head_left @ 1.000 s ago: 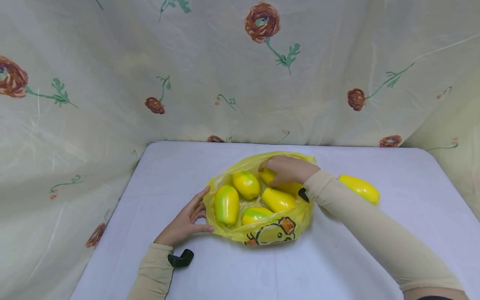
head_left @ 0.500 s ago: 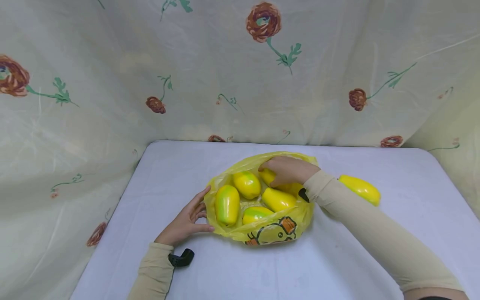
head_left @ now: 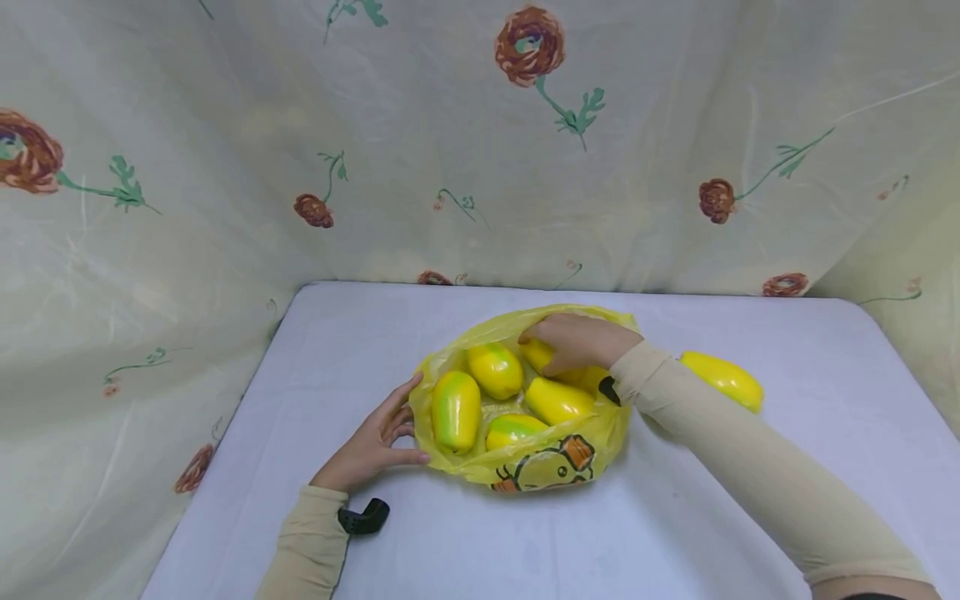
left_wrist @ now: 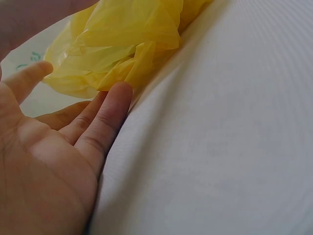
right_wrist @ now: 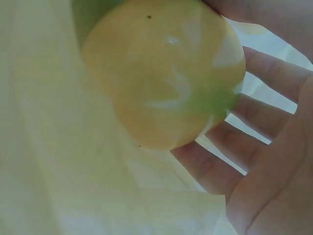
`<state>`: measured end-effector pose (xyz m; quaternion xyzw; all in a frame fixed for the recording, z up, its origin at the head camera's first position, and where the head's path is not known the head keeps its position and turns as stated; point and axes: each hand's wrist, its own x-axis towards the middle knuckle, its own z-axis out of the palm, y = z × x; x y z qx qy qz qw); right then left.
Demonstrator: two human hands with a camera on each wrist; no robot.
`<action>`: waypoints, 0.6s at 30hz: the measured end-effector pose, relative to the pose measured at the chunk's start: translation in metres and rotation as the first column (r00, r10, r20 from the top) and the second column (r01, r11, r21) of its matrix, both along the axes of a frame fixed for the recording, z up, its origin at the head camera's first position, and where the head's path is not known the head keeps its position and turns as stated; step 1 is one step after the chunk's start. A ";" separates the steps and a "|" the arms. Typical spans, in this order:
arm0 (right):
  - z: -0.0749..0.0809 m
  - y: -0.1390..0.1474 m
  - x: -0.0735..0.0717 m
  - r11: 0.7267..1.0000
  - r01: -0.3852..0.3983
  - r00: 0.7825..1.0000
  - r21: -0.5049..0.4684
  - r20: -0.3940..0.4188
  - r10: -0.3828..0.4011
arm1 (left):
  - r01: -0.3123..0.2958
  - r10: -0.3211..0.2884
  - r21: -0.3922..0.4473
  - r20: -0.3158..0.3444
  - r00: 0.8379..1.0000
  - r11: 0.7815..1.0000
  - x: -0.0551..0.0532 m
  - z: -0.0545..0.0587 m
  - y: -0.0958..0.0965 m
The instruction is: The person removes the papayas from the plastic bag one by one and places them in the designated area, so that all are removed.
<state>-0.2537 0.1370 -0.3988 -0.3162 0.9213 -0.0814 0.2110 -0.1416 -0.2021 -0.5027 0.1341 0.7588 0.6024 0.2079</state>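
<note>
The right hand (head_left: 581,340) reaches into a crinkled, translucent yellow plastic bag (head_left: 611,437) on the white-clothed table (head_left: 480,550). Its grip is clamped round a glossy, oblong yellow fruit (head_left: 536,354) at the bag's far right; the hand hides most of that fruit, and in the right wrist view the bag's film hazes it over. Four similar yellow fruits with green streaks (head_left: 456,412) lie in the bag to its left and nearer, the nearest partly covered by the front rim. The left hand (head_left: 371,446) touches the bag's left edge, its grip apart, fingers spread. A further plain yellow fruit (head_left: 723,381) lies on the table at right, partly cut off by the beige right sleeve (head_left: 720,442). Folds distort the orange-and-black cartoon face (head_left: 551,464) printed on the bag's near side.
</note>
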 end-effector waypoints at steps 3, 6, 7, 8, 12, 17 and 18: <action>0.002 0.001 0.000 1.000 -0.011 1.000 -0.002 -0.008 0.011 | 0.005 -0.005 0.001 -0.004 1.000 1.000 0.000 0.001 0.000; 0.005 0.002 0.002 1.000 -0.013 1.000 -0.012 -0.010 0.013 | 0.006 -0.006 0.006 -0.002 1.000 1.000 0.001 0.001 0.000; 0.006 0.002 0.003 1.000 -0.009 1.000 -0.016 -0.009 0.009 | 0.007 -0.007 0.006 -0.004 1.000 1.000 0.001 0.001 0.000; 0.007 0.002 0.003 1.000 -0.010 1.000 -0.019 -0.013 0.010 | 0.005 -0.005 0.007 -0.003 1.000 1.000 0.001 0.001 0.000; 0.013 0.003 0.005 0.999 -0.014 1.000 -0.039 -0.022 0.013 | 0.003 -0.002 0.010 -0.004 1.000 1.000 0.001 0.001 0.000; 0.021 0.004 0.007 0.997 -0.017 1.000 -0.071 -0.028 0.015 | -0.002 0.002 0.010 0.003 1.000 1.000 0.001 0.002 0.001; 0.022 0.004 0.008 0.997 -0.015 0.999 -0.078 -0.029 0.012 | -0.002 0.002 0.008 0.004 1.000 1.000 0.001 0.003 0.001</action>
